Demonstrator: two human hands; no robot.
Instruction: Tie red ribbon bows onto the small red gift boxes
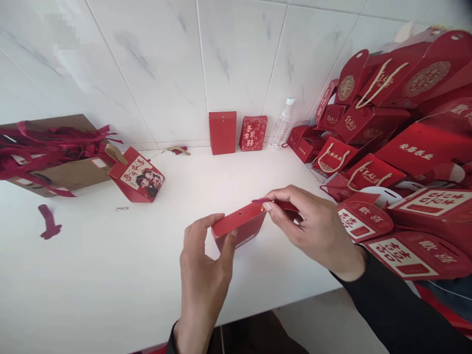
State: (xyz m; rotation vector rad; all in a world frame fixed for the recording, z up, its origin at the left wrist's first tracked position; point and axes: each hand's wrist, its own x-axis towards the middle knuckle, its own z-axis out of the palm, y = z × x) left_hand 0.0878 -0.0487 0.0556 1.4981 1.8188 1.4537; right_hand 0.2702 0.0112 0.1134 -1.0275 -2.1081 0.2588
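Observation:
A small red gift box (241, 228) stands on the white table in front of me, a small hole in its narrow top. My left hand (206, 260) grips its left end between thumb and fingers. At the box's upper right corner, my right hand (306, 226) pinches a dark red ribbon (261, 200) between thumb and forefinger. Part of the ribbon loops back under the right palm. A tiny gold-coloured bit shows by the right fingertips, too small to make out.
Finished-looking red boxes (405, 152) pile up at the right. A brown bag (73, 177) with ribbons lies left, beside a printed box (138, 174). By the wall stand a red box (222, 132), a patterned box (253, 133) and a plastic bottle (282, 125). A loose ribbon (47, 222) lies left.

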